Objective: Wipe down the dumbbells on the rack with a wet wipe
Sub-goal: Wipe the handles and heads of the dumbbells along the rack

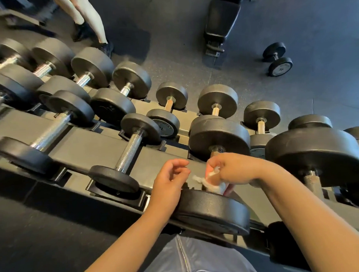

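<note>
One crumpled white wipe (214, 184) — right hand (234, 170)

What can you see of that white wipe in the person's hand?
The crumpled white wet wipe looks like thin, damp cloth, bunched into a wad. The right hand grips it, fingers curled round it, against the handle of the black round-headed dumbbell on the rack's front row. A twisted tail sticks out to the left.

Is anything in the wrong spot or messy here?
Yes, one dumbbell lies by itself on the floor near the bench, away from the rack where the others sit. Nothing looks spilled or broken. The right hand grips the wipe around a handle; the left hand holds nothing.
</note>
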